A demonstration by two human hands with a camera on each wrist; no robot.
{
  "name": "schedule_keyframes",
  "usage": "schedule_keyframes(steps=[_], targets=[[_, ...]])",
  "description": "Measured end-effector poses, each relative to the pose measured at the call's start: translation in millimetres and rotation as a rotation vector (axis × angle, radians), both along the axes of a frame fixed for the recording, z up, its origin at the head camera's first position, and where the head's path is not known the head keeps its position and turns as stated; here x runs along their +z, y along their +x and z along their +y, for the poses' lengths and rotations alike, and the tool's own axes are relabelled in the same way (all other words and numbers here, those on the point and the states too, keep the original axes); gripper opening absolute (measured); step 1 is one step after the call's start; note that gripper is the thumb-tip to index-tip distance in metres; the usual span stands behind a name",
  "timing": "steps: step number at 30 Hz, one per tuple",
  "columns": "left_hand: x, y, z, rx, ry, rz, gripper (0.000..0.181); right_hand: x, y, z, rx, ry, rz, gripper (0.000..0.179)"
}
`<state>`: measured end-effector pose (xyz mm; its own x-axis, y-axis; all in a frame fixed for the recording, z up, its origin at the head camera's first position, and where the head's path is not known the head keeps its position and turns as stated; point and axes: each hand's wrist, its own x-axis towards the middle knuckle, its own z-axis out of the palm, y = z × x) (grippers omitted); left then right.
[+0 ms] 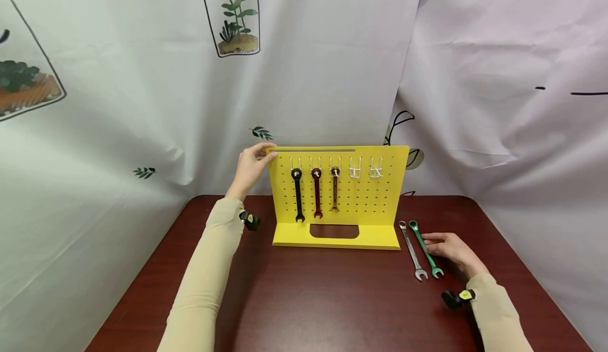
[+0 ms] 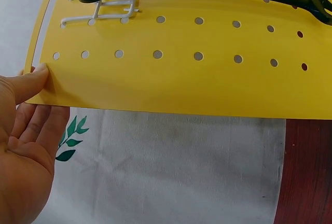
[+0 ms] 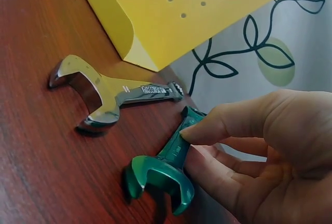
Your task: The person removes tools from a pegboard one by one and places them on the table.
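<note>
A yellow pegboard [image 1: 389, 199] stands upright on the table. At its upper left corner my left hand [image 1: 249, 170] grips the edge, thumb in front and fingers behind. From its white hooks hang a black wrench [image 1: 298, 196], a red wrench [image 1: 317, 193] and a copper-coloured wrench [image 1: 335, 192]. My right hand [image 1: 451, 249] pinches the shank of a green wrench [image 3: 176, 151] between thumb and fingers, close over the tabletop. Left of it lies a silver wrench [image 3: 106, 92], its open end towards me.
Two white hooks [image 1: 355, 172] at the board's right carry nothing. The board's foot [image 1: 290, 235] has a cut-out slot. A dark red table [image 1: 323, 299] spreads below, and a pale printed curtain [image 1: 323, 88] hangs behind and along the sides.
</note>
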<state>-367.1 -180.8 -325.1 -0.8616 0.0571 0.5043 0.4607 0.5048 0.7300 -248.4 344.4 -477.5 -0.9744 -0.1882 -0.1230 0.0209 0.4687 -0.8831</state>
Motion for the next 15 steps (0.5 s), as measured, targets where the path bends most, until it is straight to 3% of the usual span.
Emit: schedule_keyframes(steps=[15], targets=[[-0.3, -0.4, 1.9, 0.003, 0.016, 0.000, 0.029, 3.9, -0.4, -7.4, -0.038, 0.076, 0.026, 0.044]])
